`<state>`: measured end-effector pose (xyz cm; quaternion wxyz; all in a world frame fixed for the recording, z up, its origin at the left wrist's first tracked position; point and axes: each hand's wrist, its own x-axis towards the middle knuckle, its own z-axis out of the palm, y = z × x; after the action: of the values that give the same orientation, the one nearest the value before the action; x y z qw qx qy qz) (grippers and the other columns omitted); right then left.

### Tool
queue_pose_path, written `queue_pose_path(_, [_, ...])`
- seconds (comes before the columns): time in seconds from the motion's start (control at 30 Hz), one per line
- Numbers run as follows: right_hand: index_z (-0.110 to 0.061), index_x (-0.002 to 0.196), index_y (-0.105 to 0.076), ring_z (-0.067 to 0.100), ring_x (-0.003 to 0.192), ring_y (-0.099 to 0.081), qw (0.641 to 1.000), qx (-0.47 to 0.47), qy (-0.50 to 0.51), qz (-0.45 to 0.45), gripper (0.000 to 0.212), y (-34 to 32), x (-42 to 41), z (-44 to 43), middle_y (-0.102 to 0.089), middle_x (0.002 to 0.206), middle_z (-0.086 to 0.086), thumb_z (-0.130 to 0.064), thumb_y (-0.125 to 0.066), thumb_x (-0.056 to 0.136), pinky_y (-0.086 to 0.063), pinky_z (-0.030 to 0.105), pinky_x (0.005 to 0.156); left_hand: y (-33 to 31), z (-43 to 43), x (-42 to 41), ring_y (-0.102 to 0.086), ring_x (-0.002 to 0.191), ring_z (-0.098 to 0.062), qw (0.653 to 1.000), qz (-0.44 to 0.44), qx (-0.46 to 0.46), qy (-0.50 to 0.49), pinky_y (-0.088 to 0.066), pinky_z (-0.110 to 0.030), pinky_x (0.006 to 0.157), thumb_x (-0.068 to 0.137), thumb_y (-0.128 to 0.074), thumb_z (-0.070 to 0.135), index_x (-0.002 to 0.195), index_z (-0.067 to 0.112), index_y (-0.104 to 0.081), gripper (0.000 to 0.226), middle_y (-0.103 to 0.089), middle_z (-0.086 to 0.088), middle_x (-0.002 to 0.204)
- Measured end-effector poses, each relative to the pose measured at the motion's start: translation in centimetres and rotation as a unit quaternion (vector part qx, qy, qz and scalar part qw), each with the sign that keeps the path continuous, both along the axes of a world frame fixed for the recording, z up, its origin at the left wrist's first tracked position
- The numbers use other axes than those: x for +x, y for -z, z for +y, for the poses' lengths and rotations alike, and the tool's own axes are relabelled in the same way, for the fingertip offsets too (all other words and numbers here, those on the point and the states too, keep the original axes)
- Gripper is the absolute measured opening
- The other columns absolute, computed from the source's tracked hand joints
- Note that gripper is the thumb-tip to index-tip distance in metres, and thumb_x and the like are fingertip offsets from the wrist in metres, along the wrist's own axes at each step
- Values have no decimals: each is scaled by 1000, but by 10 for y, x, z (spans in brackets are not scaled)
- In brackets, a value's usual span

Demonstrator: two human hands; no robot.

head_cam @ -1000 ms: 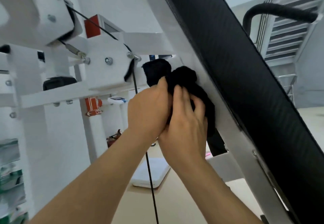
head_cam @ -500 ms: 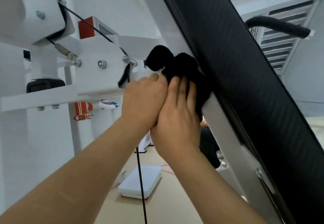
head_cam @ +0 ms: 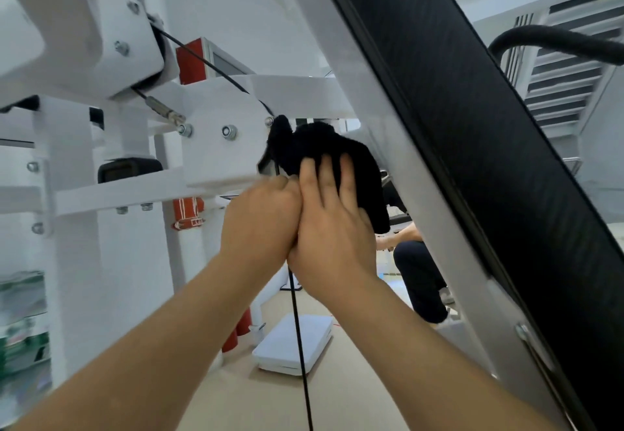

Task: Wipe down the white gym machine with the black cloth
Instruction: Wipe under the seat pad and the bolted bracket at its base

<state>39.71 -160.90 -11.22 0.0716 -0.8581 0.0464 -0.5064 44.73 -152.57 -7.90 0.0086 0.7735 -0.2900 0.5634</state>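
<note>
Wiping the machine (head_cam: 383,133) up high, cloth (head_cam: 324,157) bunched just beside the cable (head_cam: 296,322).
Pressing it flat with straight fingers of the right hand (head_cam: 332,228); left hand (head_cam: 260,218) curled at its lower edge, hold lost in blur. Risk of snagging a loose fold on the cable, or of tugging it from under the palm.

No wording is legible anywhere. The red tag (head_cam: 187,213) left of centre carries white marks, possibly lettering; the green packs (head_cam: 23,339) at lower left are blurred.
</note>
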Motion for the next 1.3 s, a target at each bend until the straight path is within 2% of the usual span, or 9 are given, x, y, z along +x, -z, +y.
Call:
queue_pose_path(0.1, [-23, 156, 7, 16, 150, 17, 1000, 0, -27, -11, 81, -30, 7, 2, 4, 165, -3, -27, -46, 95, -32, 43, 108, -16, 12, -2, -59, 66, -33, 994, 56, -69, 64, -35, -33, 54, 85, -57, 10, 75, 12, -57, 10, -60, -7, 69])
queue_pose_path(0.27, [-21, 156, -1, 17, 152, 4, 989, 22, -2, -145, 70, -52, 6, -1, -9, 164, 1, -30, -41, 100, -38, 42, 105, -45, 5, -23, -62, 70, -19, 933, 45, -173, 311, -48, -37, 70, 91, -49, 23, 84, 13, -64, 20, -67, 1, 72])
queue_pose_path(0.33, [-26, 156, -4, 20, 152, 2, 986, 21, -3, -166, 72, -71, 2, -1, -6, 165, 1, -33, -46, 98, -35, 45, 105, -61, 0, -26, -66, 91, -8, 876, 122, -253, 392, -52, -25, 83, 94, -55, 20, 107, 18, -63, 16, -70, 7, 97])
queue_pose_path(0.43, [-23, 156, 0, 22, 151, 7, 988, 90, 2, -124, 86, -87, 0, 1, 1, 165, 4, -35, -54, 91, -27, 45, 111, -92, -12, -20, -65, 104, -5, 766, 200, -329, 516, -52, -37, 97, 91, -61, 23, 119, 24, -52, 29, -64, 8, 116])
queue_pose_path(0.6, [-3, 152, -25, 25, 148, -19, 972, 132, 102, -166, 97, -15, 6, 0, -29, 159, 14, -26, -71, 70, -47, 40, 96, -76, -53, -19, -56, 123, -21, 912, 79, -58, 398, -49, -35, 94, 89, -38, 29, 140, 20, -51, 54, -46, 2, 148])
queue_pose_path(0.83, [-2, 145, -35, 34, 138, -38, 973, 145, 139, -111, 96, 30, -15, -8, -43, 148, 19, -26, -75, 61, -52, 47, 88, -30, -51, -23, -56, 111, -22, 949, -59, 23, 308, -51, -41, 77, 94, -41, 27, 112, 11, -65, 34, -62, -2, 115])
queue_pose_path(1.0, [-16, 155, -7, 23, 151, 2, 991, 98, 64, -71, 77, -47, -9, 3, -3, 164, 3, -33, -50, 93, -32, 43, 108, -81, -40, -6, -48, 89, -26, 986, 17, -89, 136, -30, -34, 67, 100, -41, 34, 89, 10, -63, 35, -64, -8, 94])
queue_pose_path(1.1, [-17, 156, -4, 18, 151, 6, 994, 70, 66, -45, 82, -33, -17, -8, 1, 164, 1, -27, -53, 91, -28, 40, 112, -70, -38, -5, -38, 82, -23, 980, -6, -100, 173, -33, -31, 73, 98, -48, 28, 78, 8, -62, 32, -59, -8, 81])
queue_pose_path(1.3, [-18, 145, -36, 13, 152, 2, 1000, 17, 4, 23, 56, -13, -24, -5, -13, 163, -5, -20, -49, 91, -31, 40, 110, -4, 0, 1, -52, 81, -31, 987, -27, -87, 134, -33, -30, 54, 75, -72, 20, 67, 10, -58, 19, -56, -10, 81])
